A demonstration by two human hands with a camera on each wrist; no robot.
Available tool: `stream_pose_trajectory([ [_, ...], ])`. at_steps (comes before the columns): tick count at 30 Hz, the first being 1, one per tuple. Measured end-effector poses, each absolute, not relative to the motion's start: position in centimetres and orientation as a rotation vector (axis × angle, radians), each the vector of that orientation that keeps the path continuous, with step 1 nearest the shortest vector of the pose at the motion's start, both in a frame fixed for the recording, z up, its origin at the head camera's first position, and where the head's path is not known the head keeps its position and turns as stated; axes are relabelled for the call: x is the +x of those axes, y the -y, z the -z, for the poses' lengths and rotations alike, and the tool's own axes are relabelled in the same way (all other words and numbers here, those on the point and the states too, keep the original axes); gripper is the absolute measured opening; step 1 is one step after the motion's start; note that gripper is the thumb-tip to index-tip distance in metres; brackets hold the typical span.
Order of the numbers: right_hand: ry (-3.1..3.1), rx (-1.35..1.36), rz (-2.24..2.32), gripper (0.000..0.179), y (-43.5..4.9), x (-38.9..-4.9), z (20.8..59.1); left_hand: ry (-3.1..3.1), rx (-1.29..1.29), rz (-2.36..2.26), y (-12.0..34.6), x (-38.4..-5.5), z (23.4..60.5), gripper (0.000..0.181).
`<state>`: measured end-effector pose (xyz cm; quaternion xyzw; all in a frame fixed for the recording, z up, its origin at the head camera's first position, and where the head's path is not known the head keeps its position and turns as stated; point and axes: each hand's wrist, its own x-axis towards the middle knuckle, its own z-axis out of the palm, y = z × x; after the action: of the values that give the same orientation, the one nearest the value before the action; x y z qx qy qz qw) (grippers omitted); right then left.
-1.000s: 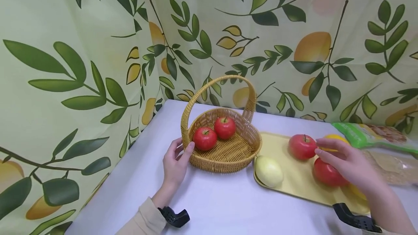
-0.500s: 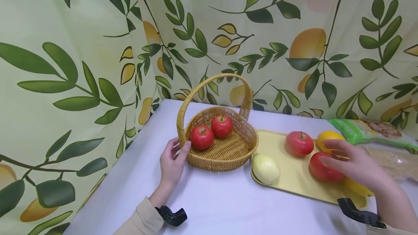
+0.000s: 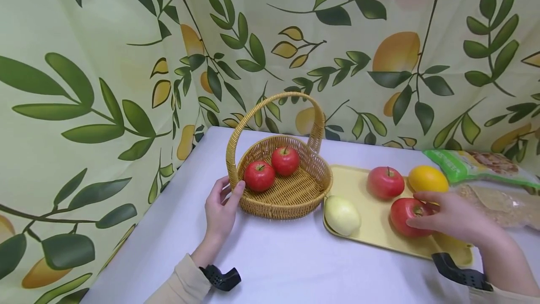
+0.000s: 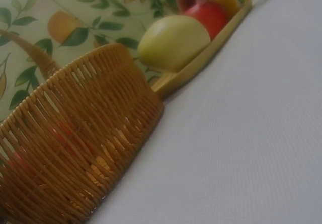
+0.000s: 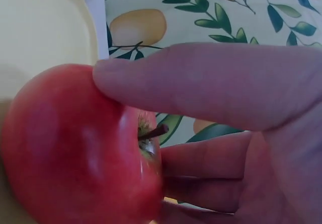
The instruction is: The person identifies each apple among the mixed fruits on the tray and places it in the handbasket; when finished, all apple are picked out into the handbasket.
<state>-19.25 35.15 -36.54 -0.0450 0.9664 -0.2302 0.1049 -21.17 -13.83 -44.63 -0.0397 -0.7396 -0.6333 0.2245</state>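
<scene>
My left hand (image 3: 220, 210) grips the left side of the wicker basket (image 3: 280, 211) near the handle's base, thumb at the rim and fingers partly hidden behind. Two red apples (image 3: 259, 176) sit in the basket. Over the yellow tray (image 3: 373, 229), my right hand (image 3: 457, 215) holds another red apple (image 3: 405, 217) between thumb and fingers. The right wrist view shows the thumb lying on this apple (image 5: 75, 143) beside its stem, with the fingers on the far side. A further red apple (image 3: 385, 183) lies behind it on the tray.
A pale green pear (image 3: 342, 215) lies at the tray's left end, close to the basket. An orange-yellow fruit (image 3: 428, 179) is at the back right, and more yellow shows under my right hand. A green food bag (image 3: 460, 165) and a clear bag (image 3: 498, 203) lie right of the tray.
My right hand has left the rear apple on the tray, hovered over the front one, and come down with thumb and fingers round it. The left hand stays on the basket.
</scene>
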Motion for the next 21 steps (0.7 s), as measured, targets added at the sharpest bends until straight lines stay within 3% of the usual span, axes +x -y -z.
stream_pose_trajectory([
  [5, -2.81, -0.111, 0.727, 0.085, -34.8, -19.3, 36.8, 2.042, -0.097, 1.748, 13.9, -21.2, 44.6, 0.036],
  [15, -2.648, -0.203, 1.067, 0.073, -34.0, -18.8, 37.9, 2.035, -0.12, 1.75, 13.8, -21.2, 44.6, 0.036],
  [21, -2.578, -0.153, 1.115, 0.077, -34.1, -19.1, 38.6, 2.039, -0.105, 1.753, 13.8, -21.1, 44.5, 0.036],
])
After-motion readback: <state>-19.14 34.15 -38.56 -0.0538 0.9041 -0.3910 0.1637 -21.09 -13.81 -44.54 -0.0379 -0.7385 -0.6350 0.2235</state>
